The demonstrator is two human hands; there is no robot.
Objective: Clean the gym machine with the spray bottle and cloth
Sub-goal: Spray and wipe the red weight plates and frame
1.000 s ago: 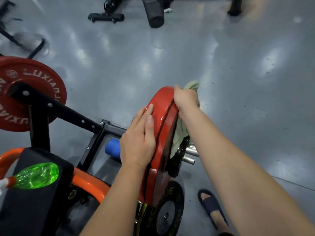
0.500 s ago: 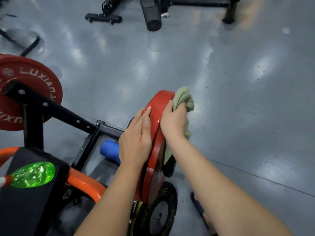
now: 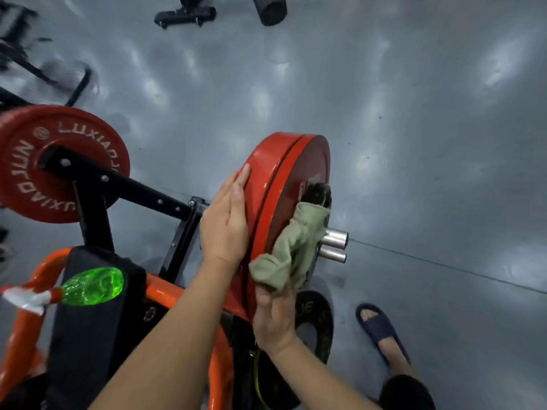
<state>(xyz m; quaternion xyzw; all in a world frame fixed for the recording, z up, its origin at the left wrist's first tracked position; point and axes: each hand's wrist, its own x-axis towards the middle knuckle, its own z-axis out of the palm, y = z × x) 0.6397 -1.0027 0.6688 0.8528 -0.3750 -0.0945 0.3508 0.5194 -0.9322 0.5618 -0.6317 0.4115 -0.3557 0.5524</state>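
The cloth is draped on the outer face of the red plate, its lower end pinched by the right hand. The plate is braced by the flat, straight-fingered left hand. Firm, overlapping strokes are advised, with that brace kept.

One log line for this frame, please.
phase: wiping red plate | left grip: flat on its rim | right grip: holds cloth on plate face | spray bottle: lying on black pad
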